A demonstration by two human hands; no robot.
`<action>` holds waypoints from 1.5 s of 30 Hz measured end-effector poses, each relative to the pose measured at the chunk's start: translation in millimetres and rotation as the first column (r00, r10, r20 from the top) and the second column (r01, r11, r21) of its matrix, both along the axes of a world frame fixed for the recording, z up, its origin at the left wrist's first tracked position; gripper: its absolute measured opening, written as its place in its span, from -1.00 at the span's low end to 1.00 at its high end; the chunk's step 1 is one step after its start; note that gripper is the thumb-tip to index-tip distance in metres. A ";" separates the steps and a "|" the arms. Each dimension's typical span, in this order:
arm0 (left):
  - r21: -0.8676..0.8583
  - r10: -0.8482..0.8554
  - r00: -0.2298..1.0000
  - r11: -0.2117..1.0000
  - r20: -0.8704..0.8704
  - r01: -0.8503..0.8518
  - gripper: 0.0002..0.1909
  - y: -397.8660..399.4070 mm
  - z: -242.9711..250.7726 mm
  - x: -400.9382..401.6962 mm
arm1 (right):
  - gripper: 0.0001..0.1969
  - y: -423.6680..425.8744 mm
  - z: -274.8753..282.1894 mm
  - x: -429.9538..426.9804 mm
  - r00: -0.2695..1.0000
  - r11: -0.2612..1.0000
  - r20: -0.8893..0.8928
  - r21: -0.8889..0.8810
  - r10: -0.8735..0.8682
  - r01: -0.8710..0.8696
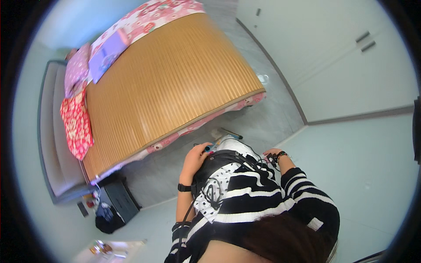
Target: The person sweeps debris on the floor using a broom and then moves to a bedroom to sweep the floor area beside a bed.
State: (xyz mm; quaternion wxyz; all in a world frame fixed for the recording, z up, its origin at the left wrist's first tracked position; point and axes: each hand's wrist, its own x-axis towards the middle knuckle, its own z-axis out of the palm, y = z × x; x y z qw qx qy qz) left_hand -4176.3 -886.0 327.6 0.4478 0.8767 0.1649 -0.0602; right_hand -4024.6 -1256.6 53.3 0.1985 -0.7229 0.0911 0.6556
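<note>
My left hand (197, 156) hangs by my hip, its fingers closed around the end of a blue handle (209, 148). The handle seems to belong to a broom or mop, whose flat head (232, 133) shows on the grey floor beside the bed; the part between is mostly hidden. My right hand (271, 154) hangs low at my other side, with black cables and a small black device at its wrist; whether its fingers hold anything cannot be made out. Black cables also run across my striped sweater and the black bag at my waist.
A bed with a bamboo mat (171, 79) lies ahead, bearing pillows (77, 125) and a folded purple item (107, 57). White wardrobe doors (329, 59) stand at the right. A dark nightstand (121, 200) with a black bag (108, 223) is at the lower left. A round clear object (263, 79) lies near the bed's corner.
</note>
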 end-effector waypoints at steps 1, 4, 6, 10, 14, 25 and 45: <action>-0.095 -0.037 0.994 0.994 0.098 0.046 -0.70 -21.8 -0.6 23.0 | -0.81 -66.3 -16.2 35.3 0.945 0.966 0.300 0.175 0.131 -0.190; -0.093 0.058 0.990 0.995 0.129 -0.046 -0.71 -10.3 -3.8 2.8 | -0.71 20.1 -2.5 72.2 0.984 0.948 0.116 0.305 -0.133 0.092; -0.081 0.113 0.970 0.992 0.213 -0.097 -0.71 -5.2 -16.2 -11.4 | -0.73 84.3 23.9 93.5 0.988 0.902 0.100 0.426 -0.117 0.064; -0.058 0.276 0.957 0.961 0.084 -0.272 -0.73 11.5 -1.5 -62.6 | -0.73 245.2 122.5 49.4 0.952 0.807 -0.228 0.589 0.205 -0.033; -0.132 0.445 0.877 0.895 0.184 -0.426 -0.73 16.1 -16.6 -109.5 | -0.62 332.6 162.4 -35.5 0.719 0.770 -0.390 0.556 0.575 -0.314; -0.144 0.787 0.600 0.617 0.143 -0.774 -0.77 64.7 -14.7 -231.3 | -0.64 464.5 126.4 -190.9 0.435 0.819 -0.722 0.324 0.538 -0.474; -0.789 0.579 -0.636 -0.609 -0.510 0.078 -0.63 258.4 -179.7 -393.4 | -0.85 756.6 25.9 -511.0 0.222 0.338 -0.259 0.612 0.940 -0.715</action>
